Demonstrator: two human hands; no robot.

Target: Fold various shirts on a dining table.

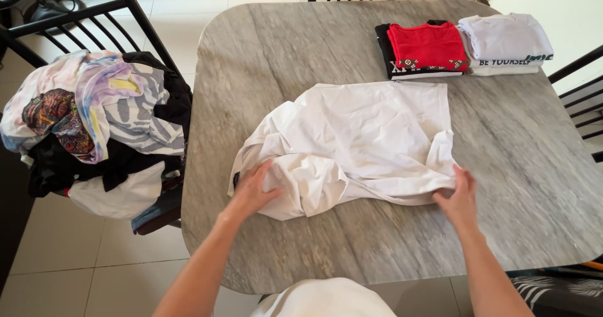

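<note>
A white t-shirt [358, 135] lies crumpled and partly spread on the grey marble-pattern table [301, 47]. My left hand [253, 191] rests on its near left corner, fingers spread over the bunched cloth. My right hand [460, 199] pinches the shirt's near right edge. Both hands sit near the table's front edge.
At the far right of the table sit a folded red shirt [427, 46] on a folded black one [384, 47], and a folded white shirt [505, 41]. A black chair [94, 16] on the left holds a pile of mixed clothes [100, 122]. Another chair [581, 91] stands at the right.
</note>
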